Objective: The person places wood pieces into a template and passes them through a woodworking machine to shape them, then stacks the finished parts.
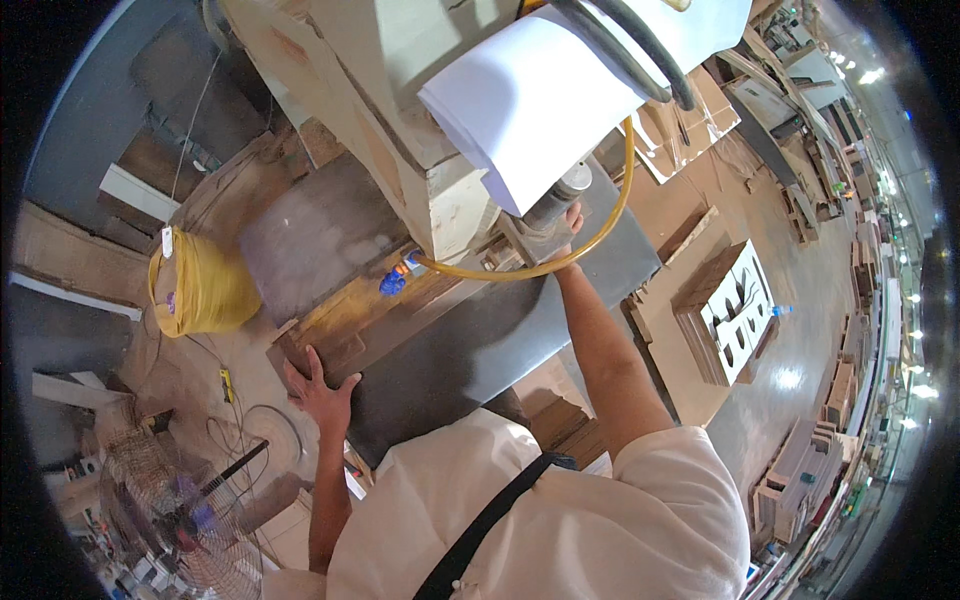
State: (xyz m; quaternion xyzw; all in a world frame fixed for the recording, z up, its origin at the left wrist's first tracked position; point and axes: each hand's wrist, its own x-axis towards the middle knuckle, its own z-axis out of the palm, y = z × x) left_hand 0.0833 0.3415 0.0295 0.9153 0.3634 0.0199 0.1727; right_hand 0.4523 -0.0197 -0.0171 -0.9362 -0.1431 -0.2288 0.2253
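White paper (530, 95): closest to the lens, between 12 and 1 o'clock, covering a good chunk of the pale machine (455, 210).
Brown board (405, 330): on the dark metal table (480, 345), running from about 8 o'clock toward the middle, along a worn wooden fence (350, 310). Might be part of the fence tbh.
Left hand (325, 395): 8 o'clock, fingers spread on the board's left end, not clenched round anything.
Right hand (572, 225): between 1 and 2, against a grey cylindrical part (545, 215); half hidden, can't tell if it's grasping.
Board progress: I'd guess it's in position, but no finished cut shows, so can't say how much is left.
Cut-out panels (735, 315): stacked at 3 o'clock, openings already made; no clue if they came off this machine.
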